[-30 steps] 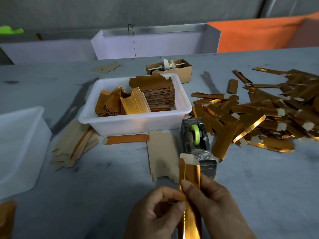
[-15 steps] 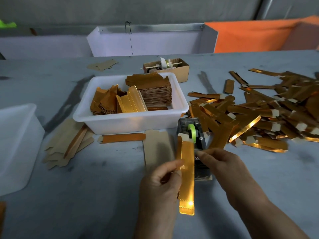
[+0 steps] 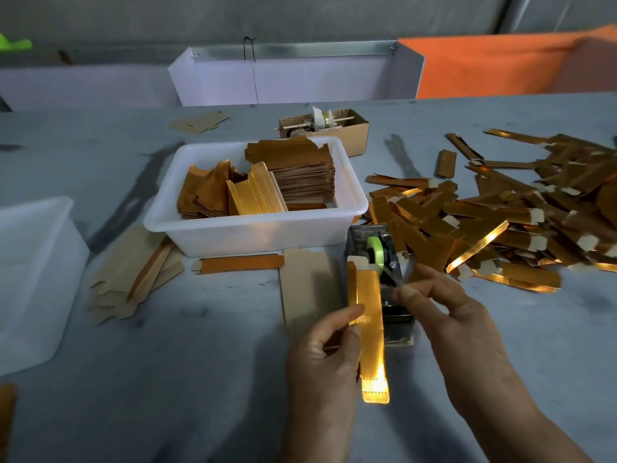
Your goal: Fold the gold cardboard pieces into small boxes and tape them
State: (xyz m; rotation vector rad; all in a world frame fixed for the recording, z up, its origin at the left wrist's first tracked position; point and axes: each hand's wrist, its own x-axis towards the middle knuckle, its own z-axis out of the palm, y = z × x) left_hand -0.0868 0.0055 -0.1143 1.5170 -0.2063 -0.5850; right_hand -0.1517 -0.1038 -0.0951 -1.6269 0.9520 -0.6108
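Dispenser (image 3: 384, 262) behind gold box (image 3: 369, 315).

Grey table (image 3: 167, 379) bears tub (image 3: 253, 233), dispenser (image 3: 384, 262), gold pieces (image 3: 500, 222).

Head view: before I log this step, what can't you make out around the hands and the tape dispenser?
- Tape strip: the right hand reaches at the tape dispenser, but its fingers are motion-blurred; any tape is too thin to see.
- Gold piece: the left hand covers its left edge, so the seam is hidden.
- Cardboard box: contents too small to identify.
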